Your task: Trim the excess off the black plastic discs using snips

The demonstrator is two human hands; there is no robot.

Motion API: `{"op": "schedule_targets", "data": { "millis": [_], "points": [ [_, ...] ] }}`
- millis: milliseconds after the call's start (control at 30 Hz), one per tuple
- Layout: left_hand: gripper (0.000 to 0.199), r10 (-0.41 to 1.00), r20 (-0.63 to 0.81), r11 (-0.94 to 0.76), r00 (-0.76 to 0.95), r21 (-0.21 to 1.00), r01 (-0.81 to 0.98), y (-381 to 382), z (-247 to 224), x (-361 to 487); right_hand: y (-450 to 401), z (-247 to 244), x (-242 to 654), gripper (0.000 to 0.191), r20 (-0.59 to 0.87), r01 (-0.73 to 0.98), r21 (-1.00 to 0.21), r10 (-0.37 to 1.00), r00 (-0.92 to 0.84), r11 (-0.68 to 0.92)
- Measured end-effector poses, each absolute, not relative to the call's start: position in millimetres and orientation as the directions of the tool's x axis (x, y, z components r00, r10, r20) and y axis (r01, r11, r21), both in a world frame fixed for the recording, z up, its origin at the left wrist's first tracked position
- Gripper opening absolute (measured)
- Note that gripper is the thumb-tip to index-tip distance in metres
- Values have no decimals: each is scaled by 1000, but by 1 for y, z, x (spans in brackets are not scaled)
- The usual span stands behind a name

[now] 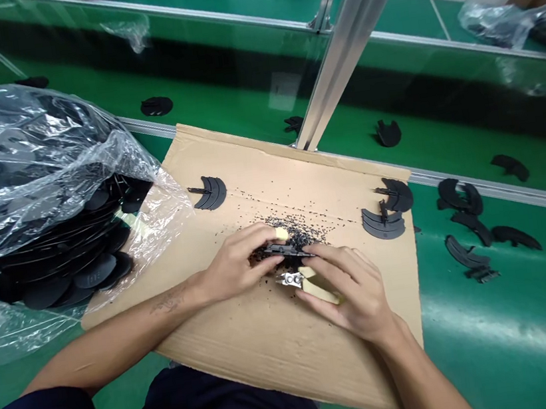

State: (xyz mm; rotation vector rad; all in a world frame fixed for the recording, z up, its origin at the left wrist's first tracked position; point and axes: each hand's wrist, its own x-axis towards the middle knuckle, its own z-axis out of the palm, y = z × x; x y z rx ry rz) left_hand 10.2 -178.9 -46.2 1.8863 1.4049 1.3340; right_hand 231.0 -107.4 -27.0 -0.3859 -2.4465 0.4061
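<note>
My left hand (240,257) pinches a dark plastic part (282,250) over the middle of the cardboard sheet (209,333). A pale yellow cover sits on one of its fingertips. In my right hand (354,287) rest small nippers (314,286) with cream handles, their metal jaws pointing left. Fingers of that hand also touch the right end of the dark part. Just beyond and beneath the part lies a heap of tiny black plastic scraps (301,229). Both hands are close together, and the part's far side is partly hidden by the fingers.
Clear plastic bag (44,147) at left holds many stacked black discs (59,259). Curved black parts lie on the cardboard, one at left (210,192) and two at right (383,222). Several more (460,196) rest on the green table (501,335). A metal post (334,55) rises behind.
</note>
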Motion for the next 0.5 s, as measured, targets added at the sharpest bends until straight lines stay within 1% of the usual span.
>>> {"op": "schedule_targets", "data": {
  "millis": [67,133,200,267,333,400,500],
  "points": [
    [18,866,487,-459,114,683,568,-179,-48,10,-110,-25,231,34,533,157,-352,335,-777,923],
    [19,858,491,-481,154,658,580,-178,-49,9,-112,-22,231,33,538,128,-414,356,-764,901],
    [22,864,488,-470,127,688,553,-177,-50,8,-113,-21,233,35,562,108,-499,417,-714,860],
    [26,870,487,-456,78,734,503,-176,-49,7,-110,-21,235,37,587,143,-547,500,-637,825],
    [27,875,481,-451,50,774,445,-176,-48,7,-105,-22,237,37,586,229,-552,568,-578,802],
    [26,876,481,-454,41,793,405,-176,-47,7,-100,-24,237,35,561,298,-536,597,-574,790],
    [22,869,492,-470,49,792,390,-177,-46,7,-96,-28,237,31,525,303,-507,568,-634,807]
  ]
}}
